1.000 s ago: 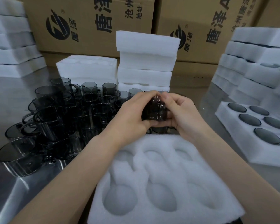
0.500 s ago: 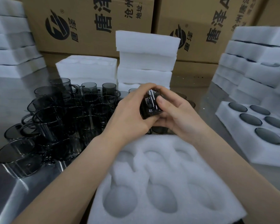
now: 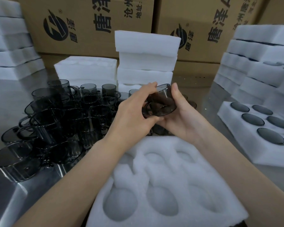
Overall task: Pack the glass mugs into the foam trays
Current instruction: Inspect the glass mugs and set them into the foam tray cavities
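A dark smoked-glass mug (image 3: 162, 102) is held tilted in the air between both hands, above the far edge of a white foam tray (image 3: 167, 167) whose round pockets hold nothing. My left hand (image 3: 134, 115) grips its left side and handle. My right hand (image 3: 179, 115) cups its right side and base, thumb up along the wall. Several more smoked mugs (image 3: 56, 122) stand crowded on the steel table to the left.
A foam tray (image 3: 259, 133) with several mugs set in it lies at the right. Foam tray stacks (image 3: 146, 59) rise behind the hands, with further stacks at the far left (image 3: 10, 46) and right (image 3: 259, 59). Cardboard cartons (image 3: 88, 22) line the back.
The mug has been lifted slightly and turned between both hands, its rim now tilted up and to the right. The forearms stay in about the same place.
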`<action>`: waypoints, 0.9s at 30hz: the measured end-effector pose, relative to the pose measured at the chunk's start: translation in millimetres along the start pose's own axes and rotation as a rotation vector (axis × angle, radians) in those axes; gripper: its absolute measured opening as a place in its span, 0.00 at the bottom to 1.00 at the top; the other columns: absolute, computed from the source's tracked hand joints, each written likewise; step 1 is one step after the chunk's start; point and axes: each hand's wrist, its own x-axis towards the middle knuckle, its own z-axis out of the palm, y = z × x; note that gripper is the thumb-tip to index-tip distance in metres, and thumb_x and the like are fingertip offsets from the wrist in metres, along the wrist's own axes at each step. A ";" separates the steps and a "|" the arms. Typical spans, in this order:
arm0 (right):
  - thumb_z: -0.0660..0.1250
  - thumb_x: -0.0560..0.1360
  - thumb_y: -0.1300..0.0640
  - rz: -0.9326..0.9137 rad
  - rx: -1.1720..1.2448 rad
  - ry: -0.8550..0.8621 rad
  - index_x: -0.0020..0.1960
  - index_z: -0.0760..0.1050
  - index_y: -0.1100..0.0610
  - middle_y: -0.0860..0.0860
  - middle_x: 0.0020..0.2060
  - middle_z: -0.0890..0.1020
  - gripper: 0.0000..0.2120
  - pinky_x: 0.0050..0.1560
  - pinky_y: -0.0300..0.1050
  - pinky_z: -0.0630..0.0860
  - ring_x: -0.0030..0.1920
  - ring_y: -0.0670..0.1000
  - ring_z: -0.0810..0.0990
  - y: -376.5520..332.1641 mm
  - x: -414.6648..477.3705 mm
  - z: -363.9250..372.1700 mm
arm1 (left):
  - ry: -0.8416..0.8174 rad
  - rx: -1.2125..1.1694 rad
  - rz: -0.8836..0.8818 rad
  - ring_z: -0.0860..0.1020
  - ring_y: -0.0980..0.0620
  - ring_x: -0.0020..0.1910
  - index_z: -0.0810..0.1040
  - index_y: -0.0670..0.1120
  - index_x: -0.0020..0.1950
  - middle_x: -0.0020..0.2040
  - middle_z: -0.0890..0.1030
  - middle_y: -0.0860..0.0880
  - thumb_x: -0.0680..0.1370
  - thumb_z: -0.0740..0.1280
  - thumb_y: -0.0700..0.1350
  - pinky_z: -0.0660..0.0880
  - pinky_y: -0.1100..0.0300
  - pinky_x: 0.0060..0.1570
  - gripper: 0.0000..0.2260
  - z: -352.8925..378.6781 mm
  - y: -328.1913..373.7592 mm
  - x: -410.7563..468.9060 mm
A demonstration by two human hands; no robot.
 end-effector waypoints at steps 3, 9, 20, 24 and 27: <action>0.63 0.75 0.37 -0.029 -0.067 0.005 0.61 0.80 0.56 0.60 0.60 0.81 0.27 0.54 0.51 0.80 0.62 0.59 0.80 1.2 -2.6 2.8 | -0.069 -0.006 -0.014 0.73 0.61 0.62 0.68 0.61 0.67 0.65 0.75 0.60 0.67 0.77 0.46 0.67 0.74 0.59 0.32 -2.9 0.9 1.1; 0.62 0.77 0.40 -0.109 -0.220 0.209 0.54 0.83 0.58 0.60 0.51 0.85 0.23 0.41 0.51 0.83 0.51 0.60 0.85 1.9 -6.4 9.8 | -0.090 0.039 -0.024 0.68 0.64 0.68 0.67 0.57 0.74 0.68 0.74 0.58 0.68 0.78 0.44 0.62 0.72 0.67 0.37 -3.3 1.4 1.5; 0.61 0.79 0.41 0.124 0.076 -0.052 0.70 0.73 0.54 0.58 0.65 0.78 0.25 0.57 0.52 0.79 0.65 0.58 0.77 -2.8 -3.3 1.4 | -0.138 0.041 0.004 0.49 0.61 0.77 0.65 0.59 0.74 0.76 0.63 0.61 0.69 0.73 0.34 0.53 0.51 0.76 0.38 -7.5 6.0 3.4; 0.64 0.76 0.41 0.135 -0.011 -0.040 0.69 0.74 0.55 0.59 0.63 0.79 0.27 0.54 0.54 0.80 0.62 0.61 0.79 -1.7 -5.8 0.6 | -0.121 0.057 -0.010 0.50 0.62 0.77 0.64 0.60 0.74 0.76 0.63 0.60 0.71 0.72 0.38 0.54 0.56 0.75 0.36 -6.2 5.0 3.5; 0.67 0.77 0.52 0.020 -0.072 0.013 0.65 0.76 0.60 0.60 0.59 0.81 0.20 0.53 0.53 0.80 0.59 0.61 0.81 -0.7 -7.5 0.1 | -0.142 0.057 -0.007 0.56 0.64 0.75 0.61 0.57 0.76 0.76 0.63 0.58 0.68 0.77 0.47 0.57 0.60 0.74 0.40 -3.3 4.7 1.3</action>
